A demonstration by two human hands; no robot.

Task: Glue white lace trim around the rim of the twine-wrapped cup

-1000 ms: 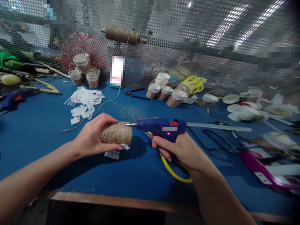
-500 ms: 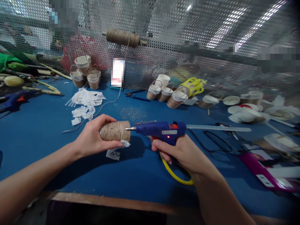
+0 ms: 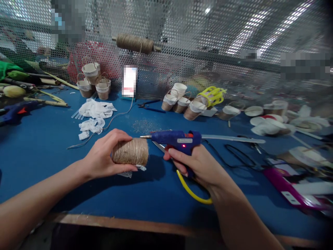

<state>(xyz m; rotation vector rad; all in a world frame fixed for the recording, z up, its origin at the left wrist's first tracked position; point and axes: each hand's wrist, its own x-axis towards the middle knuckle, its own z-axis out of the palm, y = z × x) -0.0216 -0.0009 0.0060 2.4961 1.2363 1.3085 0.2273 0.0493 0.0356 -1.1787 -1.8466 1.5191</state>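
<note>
My left hand (image 3: 109,154) is wrapped round a twine-covered cup (image 3: 131,151) lying on its side, its end toward the right. A strip of white lace (image 3: 141,167) hangs at the cup's lower edge, partly hidden under my thumb. In my right hand (image 3: 200,163) is a blue glue gun (image 3: 170,138) with a red light lit and a long clear glue stick (image 3: 234,139) out of its back. The metal nozzle is at the cup's upper right edge; whether it touches I cannot tell. Scissors with yellow handles (image 3: 192,191) lie under my right hand, partly hidden.
White lace pieces (image 3: 95,108) and a loose twine strand (image 3: 114,121) lie left of centre. Small twine cups (image 3: 195,110) stand at the back, near pliers (image 3: 153,107). A twine roll (image 3: 134,43) hangs on the mesh. At right are a black cord (image 3: 239,158) and a purple power strip (image 3: 282,189).
The cup has turned in my left hand, showing more of its right end, and sits slightly lower. The glue gun's nozzle has moved up from the cup's side to its upper edge.
</note>
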